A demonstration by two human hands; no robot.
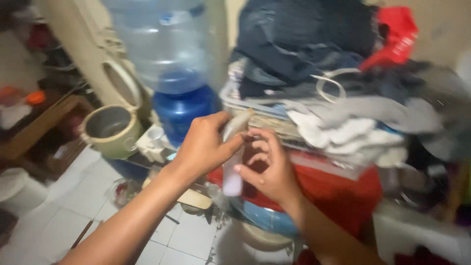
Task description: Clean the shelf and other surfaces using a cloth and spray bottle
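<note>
I see my left hand (203, 147) and right hand (267, 169) both clamped on a pale, slim, tube-like object (233, 162) (blurred), held upright before a heap of folded clothes (338, 83) beside a blue water jug (169, 49).

A cramped home utility corner: white tiled floor (191, 235), a blue water dispenser jug (164, 44), an open rice cooker (112, 128), and a heap of piled laundry (333, 73).

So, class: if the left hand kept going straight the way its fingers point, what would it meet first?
Probably the pale bottle that the left hand already grips; past it, the right hand. Depth is blurred.
</note>
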